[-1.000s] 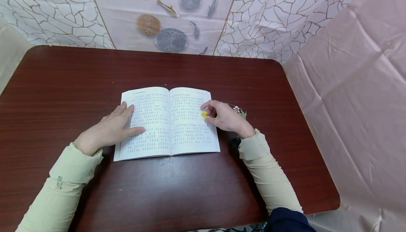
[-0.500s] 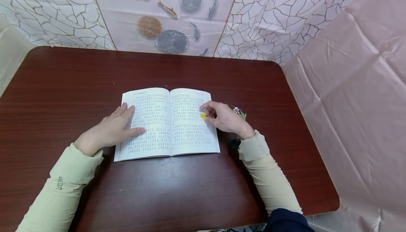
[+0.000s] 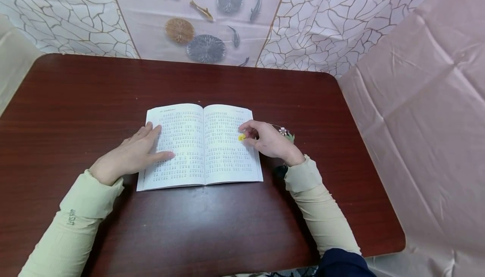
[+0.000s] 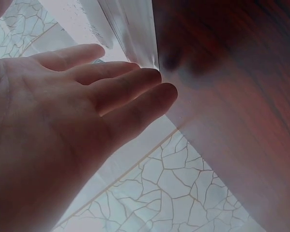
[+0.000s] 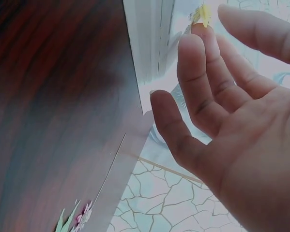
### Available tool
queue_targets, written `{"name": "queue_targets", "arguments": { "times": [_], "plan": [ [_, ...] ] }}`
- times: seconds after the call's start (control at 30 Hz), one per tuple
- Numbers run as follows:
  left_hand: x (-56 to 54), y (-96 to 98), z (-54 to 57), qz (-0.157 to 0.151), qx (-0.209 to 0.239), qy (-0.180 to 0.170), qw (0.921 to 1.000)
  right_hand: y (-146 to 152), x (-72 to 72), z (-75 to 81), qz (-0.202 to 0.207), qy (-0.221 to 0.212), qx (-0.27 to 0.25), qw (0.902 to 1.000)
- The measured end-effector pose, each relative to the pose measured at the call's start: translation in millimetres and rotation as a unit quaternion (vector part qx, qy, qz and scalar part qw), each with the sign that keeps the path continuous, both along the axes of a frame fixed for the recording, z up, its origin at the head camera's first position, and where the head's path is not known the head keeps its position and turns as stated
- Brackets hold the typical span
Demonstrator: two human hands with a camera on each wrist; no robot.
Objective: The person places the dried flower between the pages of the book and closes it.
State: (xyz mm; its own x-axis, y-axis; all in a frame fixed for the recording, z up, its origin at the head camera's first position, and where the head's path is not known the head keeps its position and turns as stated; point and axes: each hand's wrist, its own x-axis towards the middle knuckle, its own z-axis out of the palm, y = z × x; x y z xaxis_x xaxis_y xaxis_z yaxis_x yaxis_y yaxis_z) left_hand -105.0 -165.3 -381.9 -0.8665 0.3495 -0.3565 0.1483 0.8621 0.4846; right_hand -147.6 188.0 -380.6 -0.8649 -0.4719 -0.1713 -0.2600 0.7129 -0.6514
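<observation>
A small yellow flower [image 3: 241,137] shows at the fingertips of the right hand [image 3: 268,139], over the right page of an open white paper book [image 3: 223,161]; the fingers bend, and whether they pinch it cannot be told. The left hand [image 3: 130,155], fingers straight, thumb spread, lies across the left page, gripping nothing. A pinkish-white sprig [image 5: 83,216] with green leaves rests on the red-brown wooden table [image 3: 163,226].

Dark reddish-brown table [image 3: 189,230] with streaked grain, rounded corners and a soft pale sheen toward the near edge. Lying on it around the middle: an open book [image 3: 223,155], printed pages facing up. Just right of the book: a thin-stemmed sprig [image 5: 82,217] with small pale blossoms and green leaves.
</observation>
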Motion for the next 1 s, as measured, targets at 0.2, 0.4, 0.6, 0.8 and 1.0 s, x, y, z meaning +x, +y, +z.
{"name": "queue_targets", "arguments": {
  "times": [0.2,0.4,0.6,0.8,1.0],
  "plan": [
    [-0.5,1.1,0.2,0.000,0.000,-0.004,1.0000,-1,1.2,0.4,-0.010,0.009,0.016,0.9998],
    [-1.4,2.5,-0.3,-0.001,-0.003,-0.005,1.0000,-1,0.6,1.1,-0.006,0.010,0.026,0.9996],
    [-0.5,4.1,0.4,-0.002,-0.008,-0.001,1.0000,-1,0.3,2.5,0.004,0.018,0.021,0.9996],
    [2.4,6.8,0.8,-0.005,-0.005,0.009,0.9999,-2,2.1,0.3,0.004,0.026,0.029,0.9992],
    [6.4,10.1,0.2,-0.014,-0.005,0.016,0.9998,-1,2.9,-2.4,0.014,0.030,0.021,0.9992]
  ]
}}
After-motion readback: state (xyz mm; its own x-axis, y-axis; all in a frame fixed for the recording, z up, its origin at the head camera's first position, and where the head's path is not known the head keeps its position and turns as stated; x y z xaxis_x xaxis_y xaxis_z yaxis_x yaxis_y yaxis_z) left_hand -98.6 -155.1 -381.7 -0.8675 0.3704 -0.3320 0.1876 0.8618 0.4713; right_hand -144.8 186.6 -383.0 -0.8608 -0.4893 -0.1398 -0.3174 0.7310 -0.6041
